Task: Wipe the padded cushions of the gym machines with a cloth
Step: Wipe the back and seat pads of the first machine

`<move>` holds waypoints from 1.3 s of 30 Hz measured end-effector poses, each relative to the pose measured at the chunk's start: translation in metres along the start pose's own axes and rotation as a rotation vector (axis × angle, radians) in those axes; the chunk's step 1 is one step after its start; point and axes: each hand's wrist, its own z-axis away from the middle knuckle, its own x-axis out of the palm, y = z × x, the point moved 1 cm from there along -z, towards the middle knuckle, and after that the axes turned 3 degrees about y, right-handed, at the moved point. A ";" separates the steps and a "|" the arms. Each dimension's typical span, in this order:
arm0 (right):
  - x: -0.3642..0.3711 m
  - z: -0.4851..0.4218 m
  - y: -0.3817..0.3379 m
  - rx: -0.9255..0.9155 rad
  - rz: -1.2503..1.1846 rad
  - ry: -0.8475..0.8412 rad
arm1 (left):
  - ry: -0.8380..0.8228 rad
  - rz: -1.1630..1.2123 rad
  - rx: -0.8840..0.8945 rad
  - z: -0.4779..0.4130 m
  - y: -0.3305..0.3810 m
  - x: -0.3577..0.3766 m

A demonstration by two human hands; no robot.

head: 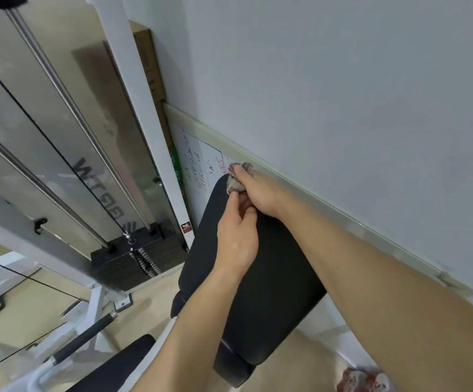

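Observation:
A long black padded cushion [272, 278] of a gym machine runs from the lower middle up toward the wall. At its far top end sits a small bunched cloth [236, 185], greyish with reddish marks. My right hand [260, 190] lies over the cloth, fingers closed on it against the cushion's top edge. My left hand [236, 239] rests on the cushion just below, its fingertips touching the cloth's lower edge. Both forearms reach in from the lower right.
A white machine frame [144, 114] with steel guide rods, a black cable and a weight stack [136, 256] stands to the left. A written-on whiteboard [201, 162] leans behind the cushion against the grey wall. A second black pad [122, 363] and a handle are at lower left.

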 end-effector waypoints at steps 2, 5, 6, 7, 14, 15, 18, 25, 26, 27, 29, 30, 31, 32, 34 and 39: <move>0.013 -0.035 -0.002 0.022 -0.046 -0.068 | 0.009 0.075 -0.007 -0.016 0.005 -0.015; 0.014 -0.044 -0.014 0.107 -0.265 -0.100 | 0.077 -0.066 -0.031 -0.041 0.018 -0.026; 0.007 -0.037 -0.023 0.117 -0.299 -0.034 | 0.095 -0.163 -0.025 -0.047 0.022 -0.027; -0.001 -0.030 -0.030 0.106 -0.286 0.054 | 0.097 -0.260 -0.013 -0.054 0.025 -0.026; -0.023 -0.001 0.014 0.171 0.160 0.194 | -0.008 -1.242 0.129 -0.105 0.045 -0.010; -0.023 0.002 0.014 0.153 0.161 0.182 | -0.024 -1.282 0.210 -0.111 0.043 -0.006; -0.022 0.004 0.012 0.052 0.186 0.196 | -0.267 -1.082 0.248 -0.121 0.033 0.005; -0.008 0.011 0.008 0.149 0.310 0.378 | -0.258 -0.707 0.142 -0.130 -0.001 -0.021; -0.001 0.009 0.006 0.152 0.381 0.374 | -0.229 -0.652 0.145 -0.126 -0.006 -0.025; 0.006 0.006 0.002 0.149 0.425 0.386 | -0.191 -0.610 0.149 -0.121 -0.011 -0.029; 0.015 -0.001 -0.004 0.132 0.463 0.429 | -0.114 -0.555 0.123 -0.112 -0.022 -0.036; 0.019 -0.006 -0.006 0.117 0.470 0.443 | -0.079 -0.540 0.085 -0.109 -0.031 -0.041; 0.023 -0.009 -0.009 0.099 0.476 0.450 | -0.056 -0.526 0.033 -0.106 -0.041 -0.047; 0.026 -0.012 -0.011 0.078 0.476 0.454 | -0.041 -0.507 -0.027 -0.102 -0.054 -0.054; 0.032 -0.016 -0.016 0.040 0.505 0.462 | -0.012 -0.463 -0.153 -0.090 -0.087 -0.073; 0.049 -0.022 -0.012 -0.052 0.779 0.537 | 0.027 -0.398 -0.380 -0.063 -0.150 -0.108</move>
